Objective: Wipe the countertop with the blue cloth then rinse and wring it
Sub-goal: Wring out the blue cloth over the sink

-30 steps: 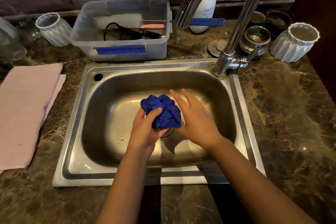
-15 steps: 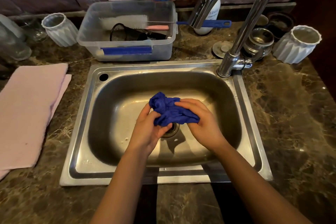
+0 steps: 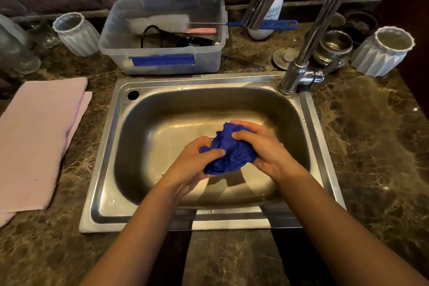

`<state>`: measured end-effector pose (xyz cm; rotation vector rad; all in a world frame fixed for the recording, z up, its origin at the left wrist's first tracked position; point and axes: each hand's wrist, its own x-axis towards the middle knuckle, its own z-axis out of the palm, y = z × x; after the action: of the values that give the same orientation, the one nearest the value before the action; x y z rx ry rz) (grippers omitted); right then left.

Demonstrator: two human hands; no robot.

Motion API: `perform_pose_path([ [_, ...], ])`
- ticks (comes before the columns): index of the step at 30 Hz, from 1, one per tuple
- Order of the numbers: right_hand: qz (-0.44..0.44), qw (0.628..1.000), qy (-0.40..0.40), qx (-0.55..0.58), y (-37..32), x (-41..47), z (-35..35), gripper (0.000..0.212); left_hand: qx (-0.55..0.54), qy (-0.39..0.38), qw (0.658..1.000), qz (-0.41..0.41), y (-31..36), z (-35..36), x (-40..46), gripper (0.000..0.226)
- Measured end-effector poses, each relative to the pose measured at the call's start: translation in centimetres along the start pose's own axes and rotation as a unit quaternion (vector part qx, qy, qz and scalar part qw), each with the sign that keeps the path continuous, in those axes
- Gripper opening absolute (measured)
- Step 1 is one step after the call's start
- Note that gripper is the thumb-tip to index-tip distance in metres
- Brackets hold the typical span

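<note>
The blue cloth (image 3: 229,152) is bunched up between both my hands, held over the middle of the steel sink (image 3: 139,137). My left hand (image 3: 197,162) grips its lower left part, thumb pressed on top. My right hand (image 3: 264,146) closes over its upper right part. The cloth hides the drain. The chrome tap (image 3: 299,62) stands at the sink's back right corner, its spout high above the basin; no water stream is visible. Dark marble countertop (image 3: 371,146) surrounds the sink.
A folded pink towel (image 3: 37,141) lies left of the sink. Behind the sink stands a clear plastic tub (image 3: 162,37) with a brush and strainer. White ribbed cups (image 3: 76,33) (image 3: 383,51), a metal strainer cup (image 3: 334,46), a sink plug (image 3: 285,57) and a white bottle (image 3: 269,18) line the back.
My right hand went from flat beside the cloth to closed on it. Both hands now squeeze the cloth, which looks more compressed and sits lower in the basin.
</note>
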<state>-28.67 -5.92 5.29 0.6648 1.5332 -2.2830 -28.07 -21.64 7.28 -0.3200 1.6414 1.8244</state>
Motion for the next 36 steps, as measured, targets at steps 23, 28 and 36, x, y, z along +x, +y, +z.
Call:
perform_pose_path([
  [23,-0.162,0.948,-0.191,-0.194,-3.7,-0.9,-1.9,0.022,0.187,-0.239,0.952,0.049,2.3,-0.4,2.6,0.102],
  [28,-0.196,0.953,-0.153,-0.171,-4.1,-0.9,-2.6,0.023,0.116,-0.217,0.969,-0.011,0.1,0.8,2.3,0.046],
  [36,-0.169,0.961,-0.122,-0.179,-3.5,-0.5,-3.1,0.029,-0.151,-0.269,0.932,-0.192,-1.1,-0.2,2.4,0.064],
])
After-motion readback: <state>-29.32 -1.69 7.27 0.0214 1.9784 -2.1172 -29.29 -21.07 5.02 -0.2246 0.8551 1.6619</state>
